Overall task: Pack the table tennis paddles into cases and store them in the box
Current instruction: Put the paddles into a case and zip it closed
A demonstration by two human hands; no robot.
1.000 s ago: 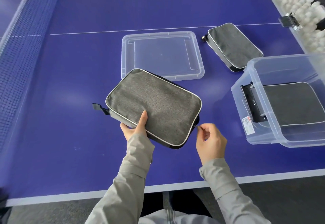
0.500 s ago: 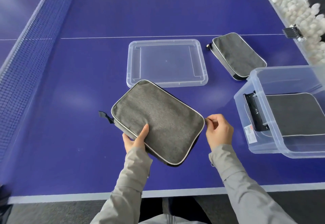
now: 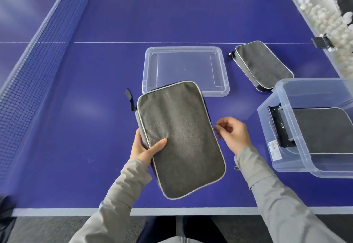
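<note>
Findings. The left hand (image 3: 145,149) gripped the held case (image 3: 179,137) at its left long edge, thumb flat on the grey top face and fingers curled beneath. The case was raised over the near part of the table (image 3: 76,147). Its long axis ran away from the person, leaning from far-left to near-right. It appeared zipped shut, though the right edge could not be fully checked.

The right hand (image 3: 233,134) hung just beside the case's right long edge without touching it. Its fingers were loosely curled and nothing showed between them.

The box (image 3: 267,126) stood to the right of both hands, near the table's front edge, with its open top unobstructed. The case in the box (image 3: 324,130) already lay flat on the bottom, long axis roughly across the view. In my judgement the held case would need a turn of about a quarter to lie squarely on it.

The right hand sat between the held case and the box and was the nearer of the two. It would have to take the case or move clear.

Bare table lay between case and box. The lid (image 3: 150,71) rested beyond the held case, just past its far end. A third case (image 3: 263,65) lay beyond the box, close to its far corner, and was still to be stored.
</note>
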